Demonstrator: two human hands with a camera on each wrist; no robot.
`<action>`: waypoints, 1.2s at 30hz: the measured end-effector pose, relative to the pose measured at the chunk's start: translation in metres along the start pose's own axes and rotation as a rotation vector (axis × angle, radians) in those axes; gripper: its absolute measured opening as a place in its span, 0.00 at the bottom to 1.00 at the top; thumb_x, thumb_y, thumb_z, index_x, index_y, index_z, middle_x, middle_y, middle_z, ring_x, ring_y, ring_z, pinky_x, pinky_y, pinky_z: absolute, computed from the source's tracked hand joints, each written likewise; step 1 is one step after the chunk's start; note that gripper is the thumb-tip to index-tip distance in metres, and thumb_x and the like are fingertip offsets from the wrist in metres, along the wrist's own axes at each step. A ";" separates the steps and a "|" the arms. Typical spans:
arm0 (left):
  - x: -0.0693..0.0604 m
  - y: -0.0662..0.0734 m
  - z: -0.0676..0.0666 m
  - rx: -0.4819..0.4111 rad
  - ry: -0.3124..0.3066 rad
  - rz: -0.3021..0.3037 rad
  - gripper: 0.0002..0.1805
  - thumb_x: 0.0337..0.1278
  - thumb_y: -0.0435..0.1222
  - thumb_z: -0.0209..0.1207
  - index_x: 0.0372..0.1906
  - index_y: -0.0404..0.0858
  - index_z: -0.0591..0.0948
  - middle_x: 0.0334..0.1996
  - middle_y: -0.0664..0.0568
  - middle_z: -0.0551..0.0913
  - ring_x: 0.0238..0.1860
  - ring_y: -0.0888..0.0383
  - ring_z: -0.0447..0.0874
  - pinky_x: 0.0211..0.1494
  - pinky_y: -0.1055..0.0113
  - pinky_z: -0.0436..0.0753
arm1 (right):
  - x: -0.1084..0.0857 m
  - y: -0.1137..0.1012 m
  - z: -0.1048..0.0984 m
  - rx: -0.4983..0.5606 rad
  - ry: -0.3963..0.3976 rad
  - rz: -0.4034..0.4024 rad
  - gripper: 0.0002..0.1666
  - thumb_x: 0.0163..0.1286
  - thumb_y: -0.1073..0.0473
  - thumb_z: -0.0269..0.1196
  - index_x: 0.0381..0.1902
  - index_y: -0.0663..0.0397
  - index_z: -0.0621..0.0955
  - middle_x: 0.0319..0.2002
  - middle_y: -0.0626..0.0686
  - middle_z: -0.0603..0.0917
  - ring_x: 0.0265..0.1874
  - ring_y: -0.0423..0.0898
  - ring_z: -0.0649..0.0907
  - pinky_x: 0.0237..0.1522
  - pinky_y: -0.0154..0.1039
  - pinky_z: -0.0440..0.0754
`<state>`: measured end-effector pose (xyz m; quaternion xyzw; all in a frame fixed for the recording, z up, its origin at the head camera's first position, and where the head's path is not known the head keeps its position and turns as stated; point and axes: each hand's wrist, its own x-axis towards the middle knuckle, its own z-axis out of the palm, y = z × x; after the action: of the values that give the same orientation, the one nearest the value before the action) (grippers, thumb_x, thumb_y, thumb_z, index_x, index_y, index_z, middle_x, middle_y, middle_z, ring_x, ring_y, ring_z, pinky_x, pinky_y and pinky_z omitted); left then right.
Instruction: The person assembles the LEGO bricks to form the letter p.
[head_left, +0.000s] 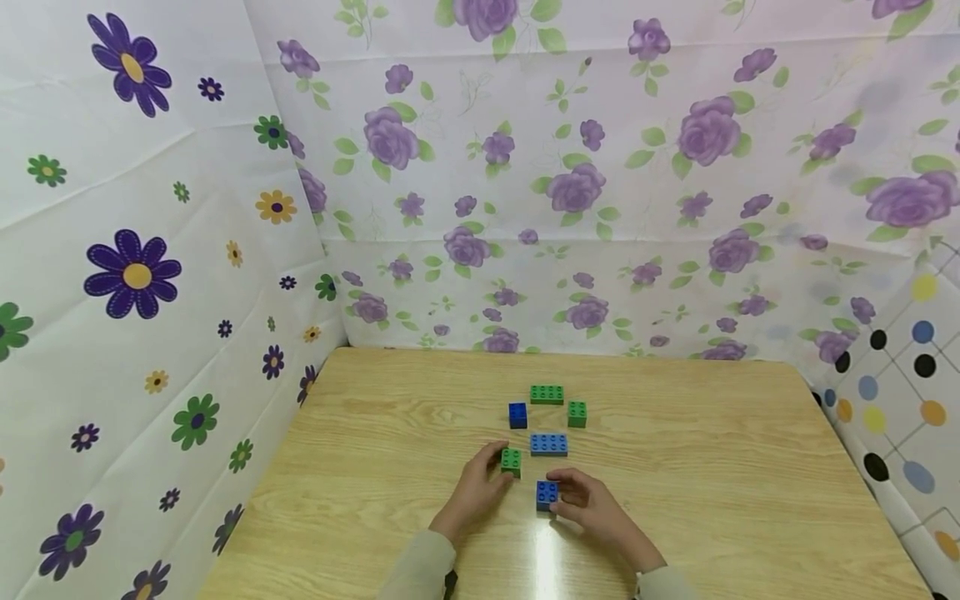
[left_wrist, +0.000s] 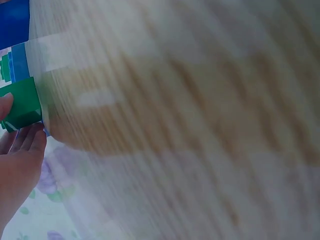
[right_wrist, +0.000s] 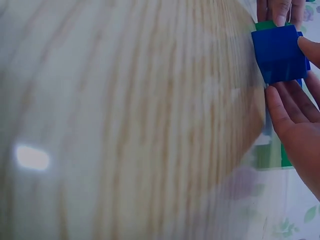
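My left hand (head_left: 478, 486) holds a small square green toy brick (head_left: 511, 461) between thumb and fingers. In the left wrist view, the thumb lies on one side of that green brick (left_wrist: 22, 103) and the fingers on the other. To the right and nearer the front, my right hand (head_left: 595, 505) pinches a square dark blue toy brick (head_left: 547, 495). The right wrist view shows the thumb and fingers on opposite sides of the dark blue brick (right_wrist: 281, 54). The two held bricks are apart.
Beyond the hands, a long light blue brick (head_left: 549, 445), a dark blue brick (head_left: 517, 415), a small green brick (head_left: 577, 414) and a long green brick (head_left: 547, 394) stand on the wooden table (head_left: 375, 442). A flowered cloth (head_left: 480, 192) hangs behind the table.
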<state>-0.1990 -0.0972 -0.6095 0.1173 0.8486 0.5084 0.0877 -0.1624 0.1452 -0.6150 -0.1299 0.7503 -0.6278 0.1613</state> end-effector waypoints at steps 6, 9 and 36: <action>0.000 0.002 -0.001 -0.035 -0.001 -0.013 0.27 0.65 0.31 0.58 0.67 0.38 0.68 0.63 0.44 0.72 0.64 0.46 0.69 0.67 0.51 0.70 | 0.000 0.003 -0.002 0.025 0.017 0.029 0.30 0.65 0.59 0.67 0.61 0.64 0.72 0.60 0.62 0.75 0.60 0.58 0.74 0.62 0.48 0.75; 0.000 0.002 -0.002 -0.034 0.000 -0.007 0.27 0.64 0.31 0.58 0.67 0.38 0.68 0.62 0.44 0.73 0.64 0.46 0.69 0.67 0.51 0.70 | 0.000 0.006 -0.003 0.031 0.028 0.032 0.30 0.64 0.59 0.68 0.60 0.64 0.72 0.59 0.61 0.75 0.59 0.58 0.75 0.61 0.45 0.76; 0.002 0.000 -0.001 -0.068 0.011 0.025 0.25 0.63 0.27 0.58 0.64 0.34 0.70 0.61 0.42 0.74 0.63 0.45 0.71 0.67 0.54 0.72 | 0.006 0.000 -0.005 -0.007 0.111 0.036 0.25 0.64 0.63 0.66 0.58 0.61 0.75 0.57 0.58 0.77 0.58 0.55 0.76 0.57 0.39 0.79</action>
<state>-0.2011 -0.0974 -0.6094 0.1223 0.8296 0.5388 0.0806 -0.1693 0.1470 -0.6148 -0.0819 0.7625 -0.6284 0.1301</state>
